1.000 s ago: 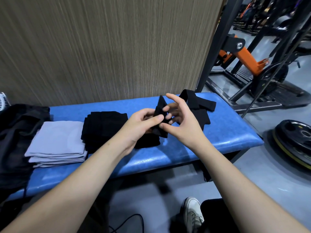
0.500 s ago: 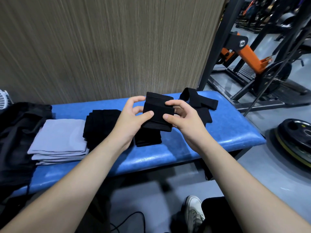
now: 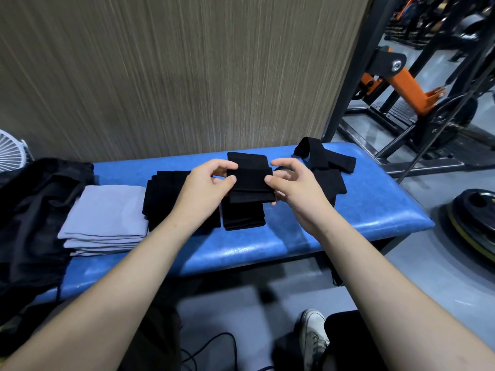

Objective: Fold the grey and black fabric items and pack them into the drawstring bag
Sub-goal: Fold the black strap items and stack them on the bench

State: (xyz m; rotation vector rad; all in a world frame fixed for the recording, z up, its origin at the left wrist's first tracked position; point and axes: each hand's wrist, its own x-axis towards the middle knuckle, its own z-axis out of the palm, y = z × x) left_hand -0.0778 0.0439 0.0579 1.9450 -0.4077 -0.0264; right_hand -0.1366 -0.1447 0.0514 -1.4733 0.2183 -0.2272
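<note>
A: Hands?
B: Left hand and right hand each pinch an end of the folded black cloth, thumbs on top, fingers curled behind.
A: Where's the cloth?
B: Between both sets of fingertips, above a small black stack on the blue bench.
A: Others?
B: Grey stack and drawstring bag well left of the left fingers; loose black pieces just beyond the right.

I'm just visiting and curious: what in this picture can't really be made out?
- Head view: the black folded piece, pinched by the left hand and right hand, shows no detail; what it is cannot be told.
- The black bag is cut off by the left edge; its opening is hidden.
- The small black stack is partly hidden behind the held piece.
</note>
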